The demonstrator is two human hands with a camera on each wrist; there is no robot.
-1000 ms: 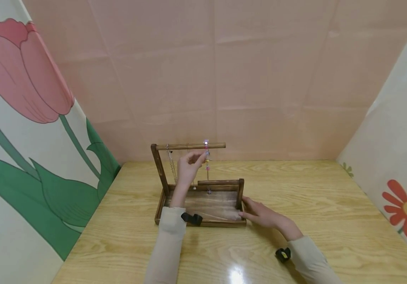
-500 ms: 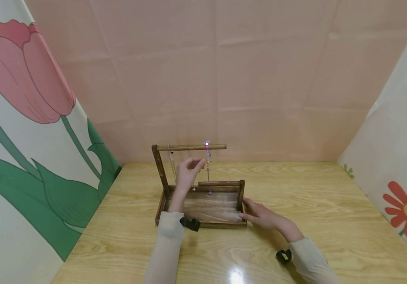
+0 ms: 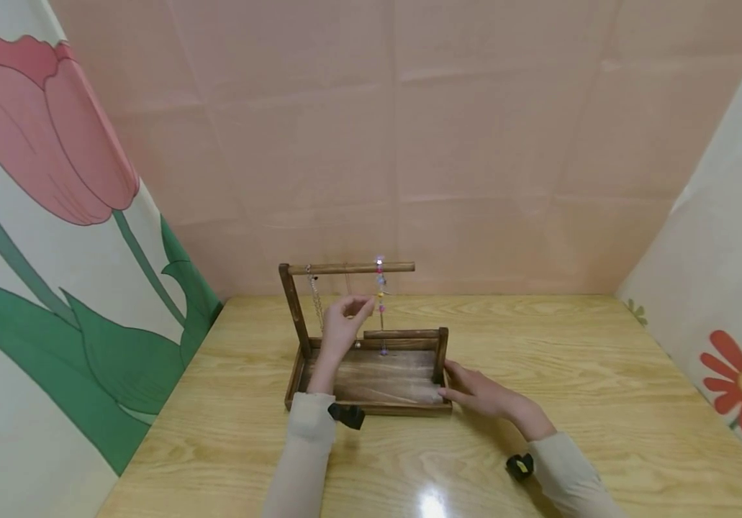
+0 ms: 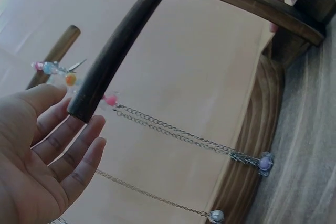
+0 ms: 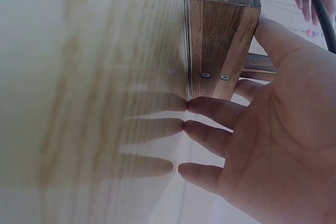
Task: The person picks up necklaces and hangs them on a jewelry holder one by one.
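Note:
A brown wooden jewelry stand (image 3: 371, 409) has a tray base, a high bar and a lower bar. From the high bar hangs a necklace with colored beads (image 3: 381, 294); its chain ends in a purple pendant (image 4: 265, 163). My left hand (image 3: 341, 331) is just left of the beads, fingers loosely bent; in the left wrist view its fingertips lie around the lower bar's free end (image 4: 84, 109). Thinner chains hang left of it, one with a pearl pendant (image 4: 216, 215). My right hand (image 3: 483, 396) holds the tray's right end, thumb at the rim, other fingers outside.
The stand rests on a light wood-grain table (image 3: 215, 460). A pink backdrop (image 3: 474, 144) rises behind it, with flower-printed panels at both sides. Black wrist cameras (image 3: 347, 415) sit by the sleeve cuffs.
My left hand has moved down and slightly away from the beads, which it touched a second ago. The beaded necklace hangs in the same spot. My right hand stays at the tray.

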